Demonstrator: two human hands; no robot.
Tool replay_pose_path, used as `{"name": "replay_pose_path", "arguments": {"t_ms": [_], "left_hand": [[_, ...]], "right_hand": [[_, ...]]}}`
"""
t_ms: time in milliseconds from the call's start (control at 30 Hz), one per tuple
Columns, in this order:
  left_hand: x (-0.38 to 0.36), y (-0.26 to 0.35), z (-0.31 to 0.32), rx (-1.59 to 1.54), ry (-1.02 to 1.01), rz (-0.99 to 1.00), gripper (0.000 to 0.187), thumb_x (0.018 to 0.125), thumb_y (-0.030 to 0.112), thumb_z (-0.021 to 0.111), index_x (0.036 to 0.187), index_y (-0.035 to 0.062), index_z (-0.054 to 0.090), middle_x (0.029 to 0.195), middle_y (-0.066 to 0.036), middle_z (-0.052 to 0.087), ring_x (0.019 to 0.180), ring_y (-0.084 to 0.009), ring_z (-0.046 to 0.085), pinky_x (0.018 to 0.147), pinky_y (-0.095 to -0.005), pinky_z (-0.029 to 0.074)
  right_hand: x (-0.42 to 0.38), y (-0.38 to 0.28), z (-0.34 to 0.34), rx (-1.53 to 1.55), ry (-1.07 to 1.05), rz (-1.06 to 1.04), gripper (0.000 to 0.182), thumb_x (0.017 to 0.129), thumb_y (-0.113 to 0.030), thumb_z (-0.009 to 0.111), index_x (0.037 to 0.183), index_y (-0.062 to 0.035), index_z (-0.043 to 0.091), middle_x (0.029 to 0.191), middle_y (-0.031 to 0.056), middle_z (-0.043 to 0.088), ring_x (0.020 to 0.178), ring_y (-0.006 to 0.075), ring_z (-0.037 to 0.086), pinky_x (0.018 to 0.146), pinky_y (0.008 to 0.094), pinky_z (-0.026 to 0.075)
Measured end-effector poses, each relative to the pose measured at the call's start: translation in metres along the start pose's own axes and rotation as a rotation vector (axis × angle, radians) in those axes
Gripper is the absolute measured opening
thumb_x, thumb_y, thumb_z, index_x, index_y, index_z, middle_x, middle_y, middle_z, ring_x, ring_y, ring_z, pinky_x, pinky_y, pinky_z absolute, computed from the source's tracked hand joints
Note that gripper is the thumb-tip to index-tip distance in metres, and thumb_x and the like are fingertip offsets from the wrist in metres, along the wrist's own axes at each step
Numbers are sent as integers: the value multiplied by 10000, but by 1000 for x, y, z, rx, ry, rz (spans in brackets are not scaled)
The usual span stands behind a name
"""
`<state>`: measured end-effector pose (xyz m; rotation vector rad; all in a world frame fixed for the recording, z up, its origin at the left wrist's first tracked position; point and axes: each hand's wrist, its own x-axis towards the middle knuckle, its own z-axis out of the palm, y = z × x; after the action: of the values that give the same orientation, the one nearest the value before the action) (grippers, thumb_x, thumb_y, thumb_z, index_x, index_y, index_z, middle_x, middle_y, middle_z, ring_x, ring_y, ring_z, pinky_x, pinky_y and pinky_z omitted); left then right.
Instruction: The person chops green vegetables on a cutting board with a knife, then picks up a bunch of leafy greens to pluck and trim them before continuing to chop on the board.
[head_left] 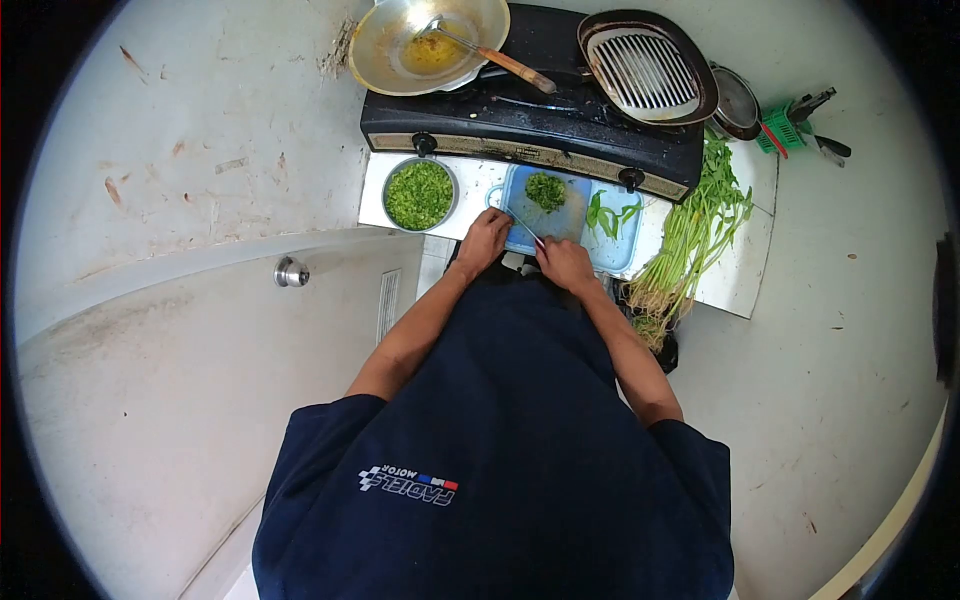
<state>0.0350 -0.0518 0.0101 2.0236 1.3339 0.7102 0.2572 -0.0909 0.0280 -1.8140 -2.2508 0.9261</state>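
A knife (526, 229) with a red handle is gripped in my right hand (567, 264), its blade slanting up and left over the near left part of a blue cutting board (577, 188). My left hand (485, 238) is at the board's left edge, fingers curled together close to the blade's tip; what they hold, if anything, is too small to make out. A small heap of chopped greens (546, 190) lies on the board beyond the knife. To the right, several loose green leaves (608, 215) rest in a light blue tray (622, 254).
A round bowl (456, 198) full of chopped greens stands left. Long-stemmed, rooted greens (690, 230) lie right, hanging over the counter edge. Behind is a black stove (520, 125) with a wok (375, 60), a ladle (515, 69) and a grill pan (650, 75). A green basket (783, 128) holds utensils.
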Motion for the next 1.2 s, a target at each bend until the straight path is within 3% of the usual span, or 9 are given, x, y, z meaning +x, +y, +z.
{"name": "replay_pose_path", "arguments": {"t_ms": [600, 1100, 1200], "left_hand": [[8, 9, 0, -16, 11, -38, 159, 870, 3, 652, 1029, 9, 665, 978, -183, 622, 930, -400, 637, 845, -461, 541], [11, 7, 3, 5, -38, -131, 170, 846, 7, 683, 1016, 5, 684, 942, -170, 632, 893, -379, 662, 808, -443, 547], [11, 7, 5, -15, -35, -143, 167, 845, 12, 686, 1012, 3, 687, 938, -171, 633, 879, -374, 669, 799, -443, 550]], "right_hand": [[0, 5, -1, 6, -2, 23, 382, 1011, -356, 556, 999, 3, 686, 798, 274, 705, 765, 476, 701, 728, 558, 573], [4, 4, 8, 34, 70, -28, 376, 1021, -331, 549, 950, 20, 665, 752, 270, 694, 717, 472, 697, 681, 557, 569], [3, -1, -3, -8, -10, 8, 348, 1002, -306, 560, 981, 21, 675, 844, 266, 722, 798, 450, 722, 753, 536, 581]]}}
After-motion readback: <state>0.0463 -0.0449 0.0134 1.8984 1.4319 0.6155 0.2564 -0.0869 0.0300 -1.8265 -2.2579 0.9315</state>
